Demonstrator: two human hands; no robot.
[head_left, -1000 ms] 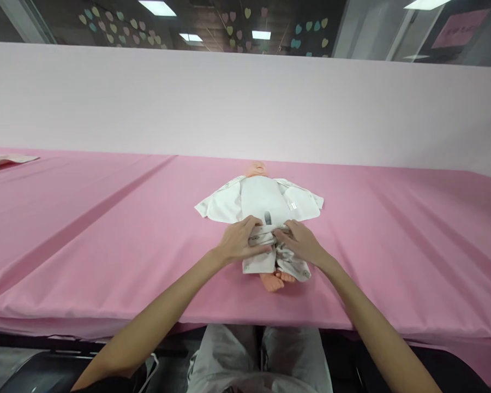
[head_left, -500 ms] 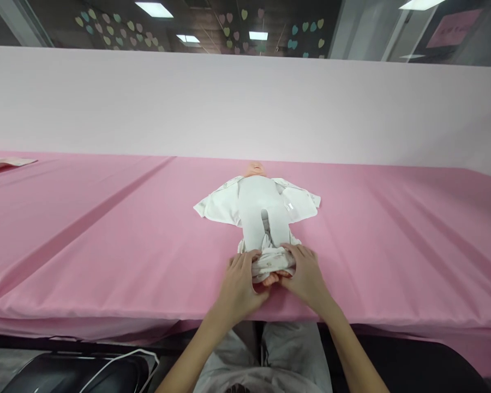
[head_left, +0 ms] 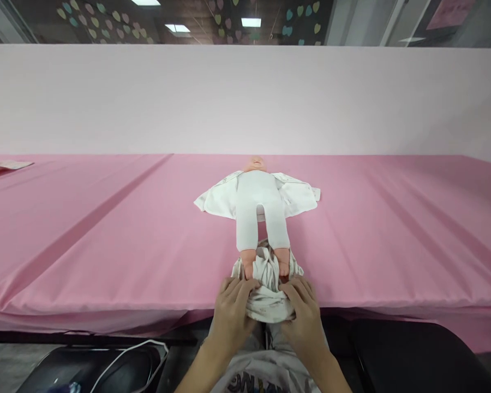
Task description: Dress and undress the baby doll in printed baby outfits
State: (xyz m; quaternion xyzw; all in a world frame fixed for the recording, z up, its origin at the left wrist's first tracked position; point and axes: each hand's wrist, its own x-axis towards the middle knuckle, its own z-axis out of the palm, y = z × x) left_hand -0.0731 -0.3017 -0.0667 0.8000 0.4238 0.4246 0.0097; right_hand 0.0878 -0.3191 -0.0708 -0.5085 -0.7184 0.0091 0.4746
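Observation:
A baby doll point(head_left: 258, 188) with a white cloth body lies on its back, head toward the wall and feet toward me. Its arms are in an opened white jacket point(head_left: 217, 197) spread out to both sides. Bunched white baby pants point(head_left: 272, 304) lie around and below the doll's bare feet, at the table's front edge. My left hand point(head_left: 234, 308) grips the pants' left side, and my right hand point(head_left: 303, 311) grips the right side. Both hands are closed, thumbs inward on the fabric. The doll's feet show above the gathered cloth.
A pink sheet point(head_left: 118, 234) covers the table, with a white wall point(head_left: 245, 98) behind it. At the far left lies a folded pale cloth point(head_left: 4, 168). Black chairs point(head_left: 413, 355) stand at the front edge, with a white cable point(head_left: 126, 349) over the left one.
Both hands have pulled the pants down toward me, off the doll's legs to its feet. The legs and feet now show uncovered. The view has tilted slightly.

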